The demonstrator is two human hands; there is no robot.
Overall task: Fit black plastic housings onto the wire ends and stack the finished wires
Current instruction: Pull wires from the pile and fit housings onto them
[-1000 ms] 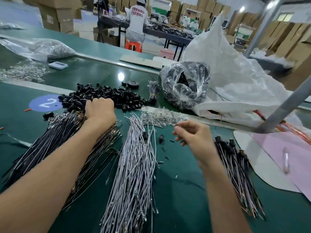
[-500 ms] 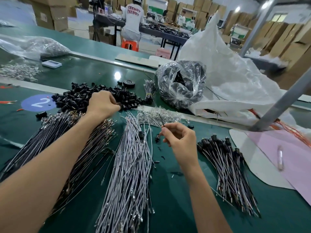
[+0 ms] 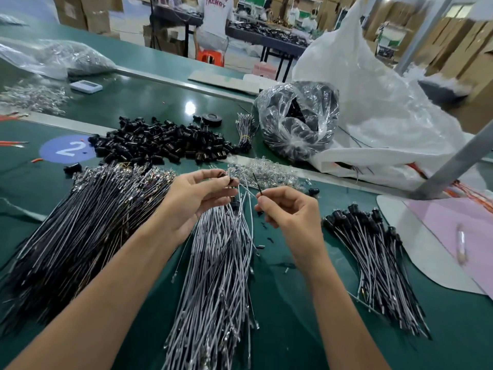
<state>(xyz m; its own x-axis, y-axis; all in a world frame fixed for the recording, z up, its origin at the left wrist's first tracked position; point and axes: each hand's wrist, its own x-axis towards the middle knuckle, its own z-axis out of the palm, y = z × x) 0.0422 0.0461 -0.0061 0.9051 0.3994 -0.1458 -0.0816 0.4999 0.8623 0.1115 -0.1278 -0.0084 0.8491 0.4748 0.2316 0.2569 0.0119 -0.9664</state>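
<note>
Both hands hover just above the green table mat [image 3: 293, 329], close together but apart. The left hand [image 3: 197, 201] has its fingers curled, thumb and fingertips pinching a small black plastic housing [image 3: 222, 174]. The right hand [image 3: 289, 212] is curled too, thumb and forefinger nipping a thin dark wire [image 3: 256, 184] whose free end stands up, tilted toward the left hand and short of the housing. At the back right slumps a large white translucent plastic sack [image 3: 373, 108]; what it holds cannot be made out. Against its front sits a knotted clear plastic bag [image 3: 296, 124] stuffed with black parts, and at the far left lies another clear bag [image 3: 77, 58] of small silvery pieces. A broad fan of long dark wires [image 3: 80, 231] lies under the left forearm, and a bundle of grey-white wires [image 3: 218, 284] lies beneath and between the hands. A stack of finished wires with black caps [image 3: 373, 263] lies just right of the right forearm. Beyond the hands are a heap of loose black plastic housings [image 3: 160, 142] and a smaller scatter of clear glassy bits [image 3: 266, 173].
</note>
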